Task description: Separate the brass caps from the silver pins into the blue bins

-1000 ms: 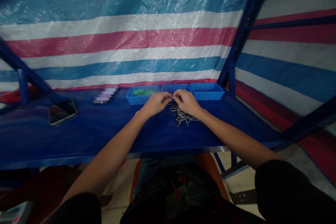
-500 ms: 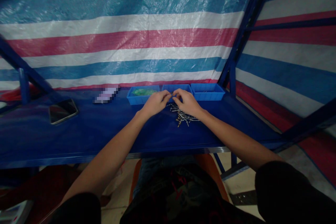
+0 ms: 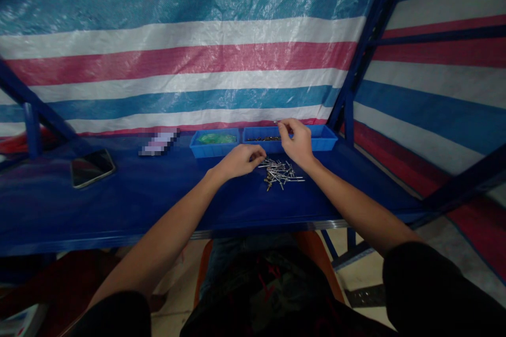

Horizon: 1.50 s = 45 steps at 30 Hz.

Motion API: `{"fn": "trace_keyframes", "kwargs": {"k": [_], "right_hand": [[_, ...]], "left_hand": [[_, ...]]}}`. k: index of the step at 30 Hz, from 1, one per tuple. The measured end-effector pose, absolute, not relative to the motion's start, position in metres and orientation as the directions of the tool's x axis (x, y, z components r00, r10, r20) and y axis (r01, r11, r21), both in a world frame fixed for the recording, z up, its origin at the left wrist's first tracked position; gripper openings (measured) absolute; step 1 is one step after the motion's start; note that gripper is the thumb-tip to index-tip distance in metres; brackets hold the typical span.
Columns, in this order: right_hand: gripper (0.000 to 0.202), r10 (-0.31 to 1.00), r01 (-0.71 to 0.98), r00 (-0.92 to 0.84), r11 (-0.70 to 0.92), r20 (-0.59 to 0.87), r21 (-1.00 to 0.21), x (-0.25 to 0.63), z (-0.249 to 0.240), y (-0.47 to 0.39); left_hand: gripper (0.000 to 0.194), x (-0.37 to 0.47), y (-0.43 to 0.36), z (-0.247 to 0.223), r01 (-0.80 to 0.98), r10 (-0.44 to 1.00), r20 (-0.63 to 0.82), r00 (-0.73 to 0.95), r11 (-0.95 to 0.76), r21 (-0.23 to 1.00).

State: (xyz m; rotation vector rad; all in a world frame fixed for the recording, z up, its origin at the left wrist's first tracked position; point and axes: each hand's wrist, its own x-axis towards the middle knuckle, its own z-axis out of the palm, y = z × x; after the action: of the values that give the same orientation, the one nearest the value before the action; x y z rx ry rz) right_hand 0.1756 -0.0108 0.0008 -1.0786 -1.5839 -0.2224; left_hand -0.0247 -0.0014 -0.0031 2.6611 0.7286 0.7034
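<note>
My left hand (image 3: pixel 242 160) is low over the blue table, its thumb and fingers pinched together at the left edge of a loose pile of thin silver metal pins (image 3: pixel 282 171). What it holds, if anything, is too small to make out. Some brass-coloured pieces lie among the pins. My right hand (image 3: pixel 297 141) is raised in front of the bins, its fingertips closed on a small silvery piece (image 3: pixel 276 121). Behind it, the middle blue bin (image 3: pixel 253 148) holds small dark and brassy metal parts. The hand partly covers this bin and the right blue bin (image 3: pixel 324 143).
At the left of the row, a blue bin (image 3: pixel 196 152) contains green plastic material. Further left on the table (image 3: pixel 166 205) lie a blurred-out flat object (image 3: pixel 158 142) and a dark phone (image 3: pixel 93 168). A striped tarp (image 3: pixel 197 58) and blue frame posts (image 3: pixel 348 116) enclose the table.
My hands were together above the pins and have parted. The right moved up and right to the bins with a small piece; the left came down slightly toward the pile.
</note>
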Motion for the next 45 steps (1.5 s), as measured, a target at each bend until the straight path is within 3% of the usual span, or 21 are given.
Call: {"fn": "trace_keyframes", "kwargs": {"k": [8,12,17,23,27,34,42,45], "right_hand": [[0.025,0.733,0.903,0.083,0.231,0.675,-0.363,0.198,-0.011,0.017],[0.025,0.710,0.883,0.054,0.293,0.702,-0.365,0.190,-0.012,0.009],[0.021,0.701,0.843,-0.030,0.401,0.713,-0.359,0.172,-0.013,-0.002],[0.017,0.700,0.755,-0.259,0.576,0.665,-0.312,0.153,-0.010,-0.020],[0.012,0.670,0.730,-0.372,0.639,0.642,-0.244,0.145,-0.008,-0.030],[0.012,0.680,0.755,-0.342,0.610,0.649,-0.241,0.143,-0.009,-0.032],[0.026,0.695,0.751,-0.305,0.596,0.652,-0.283,0.145,-0.014,-0.024],[0.019,0.708,0.748,-0.279,0.584,0.648,-0.316,0.145,-0.016,-0.024]], "left_hand": [[0.023,-0.024,-0.019,0.012,0.226,0.329,0.232,0.916,-0.897,0.379],[0.013,-0.024,-0.020,0.012,0.219,0.300,0.137,0.944,-0.881,0.419],[0.013,-0.028,-0.013,0.007,0.302,0.385,0.128,0.914,-0.856,0.419],[0.022,-0.048,0.009,0.012,0.462,0.601,0.313,0.735,-0.783,0.417],[0.025,-0.052,0.016,0.013,0.485,0.644,0.414,0.643,-0.761,0.431],[0.034,-0.045,0.011,0.011,0.480,0.653,0.408,0.638,-0.752,0.452],[0.022,-0.043,0.009,0.008,0.468,0.618,0.472,0.629,-0.786,0.404],[0.022,-0.042,0.009,0.008,0.489,0.611,0.469,0.638,-0.792,0.366]]}}
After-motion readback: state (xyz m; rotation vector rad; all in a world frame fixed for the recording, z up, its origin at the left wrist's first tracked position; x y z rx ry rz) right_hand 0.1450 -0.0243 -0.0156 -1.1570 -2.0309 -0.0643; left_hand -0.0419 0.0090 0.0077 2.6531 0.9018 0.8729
